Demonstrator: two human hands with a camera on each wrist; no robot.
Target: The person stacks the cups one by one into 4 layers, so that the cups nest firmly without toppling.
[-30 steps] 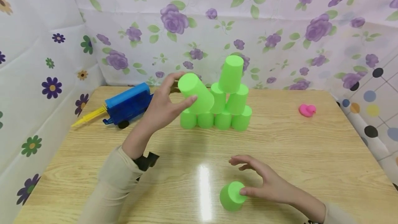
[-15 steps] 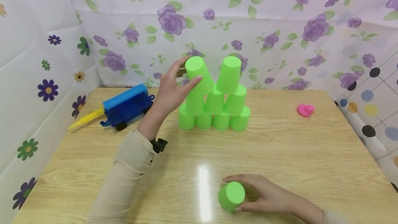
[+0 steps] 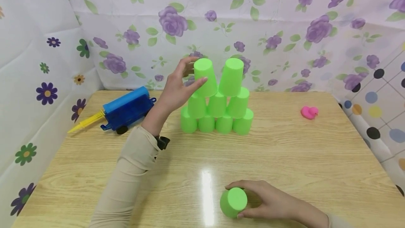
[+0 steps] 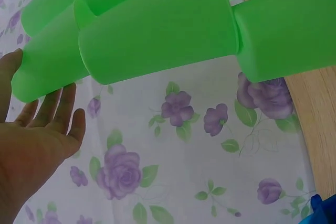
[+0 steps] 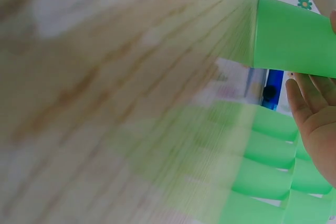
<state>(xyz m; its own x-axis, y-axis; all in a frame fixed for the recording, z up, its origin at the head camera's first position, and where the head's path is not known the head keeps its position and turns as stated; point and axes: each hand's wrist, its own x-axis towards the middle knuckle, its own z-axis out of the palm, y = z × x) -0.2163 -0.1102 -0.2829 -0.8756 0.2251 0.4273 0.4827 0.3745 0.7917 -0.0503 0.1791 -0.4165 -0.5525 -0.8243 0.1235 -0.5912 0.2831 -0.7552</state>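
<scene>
Upside-down green plastic cups form a stack of tiers. My left hand (image 3: pixel 179 86) grips the left cup of the top tier (image 3: pixel 205 77), thumb at its front and fingers behind; the left wrist view shows that cup (image 4: pixel 50 59) upright on the tier below. Beside it stands the other top cup (image 3: pixel 232 77). Under them are the middle-tier cups (image 3: pixel 217 104) and a bottom row (image 3: pixel 206 122). Near the table's front, my right hand (image 3: pixel 265 200) holds a lone upside-down cup (image 3: pixel 233 202) between thumb and fingers; this cup (image 5: pixel 294 38) rests on the tabletop in the right wrist view.
The stack stands on a wooden table (image 3: pixel 284 150). A blue toy trailer (image 3: pixel 126 110) with a yellow-tipped bar lies left of the stack, close to my left forearm. A pink rubber duck (image 3: pixel 309 112) sits at the right. A flowered cloth (image 3: pixel 133 17) hangs behind.
My left hand has raised its tilted cup, moved it right and set it upright on the middle tier. My right hand has closed its fingers around the front cup.
</scene>
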